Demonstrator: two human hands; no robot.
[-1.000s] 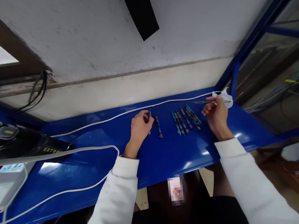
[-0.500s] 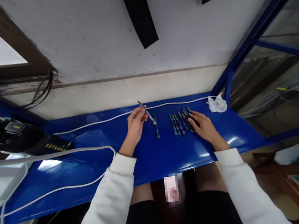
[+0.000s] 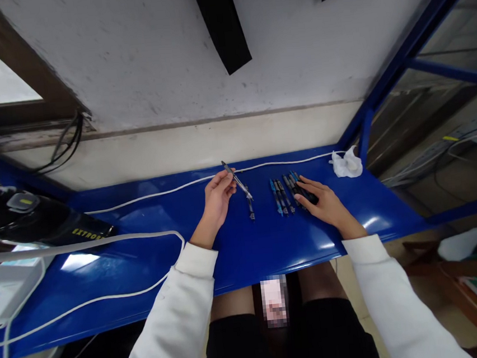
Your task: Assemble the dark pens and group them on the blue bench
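My left hand [image 3: 218, 199] pinches a dark pen with a clear barrel [image 3: 237, 181], tilted over the blue table. Just under its lower tip, another dark pen [image 3: 251, 208] lies on the tabletop. Several black and blue pens [image 3: 281, 197] lie side by side to the right. My right hand [image 3: 320, 200] rests at the right end of this row, its fingers spread over the rightmost pens and partly covering them. Whether it grips one of them cannot be made out.
The blue table [image 3: 245, 251] bears a white cable [image 3: 159, 194] along its back and more cable at left. A black case [image 3: 43, 217] stands at left, crumpled white tissue [image 3: 346, 163] at back right.
The fingers of my right hand have shifted slightly left over the right-hand pens. My left hand still holds its pen in nearly the same place.
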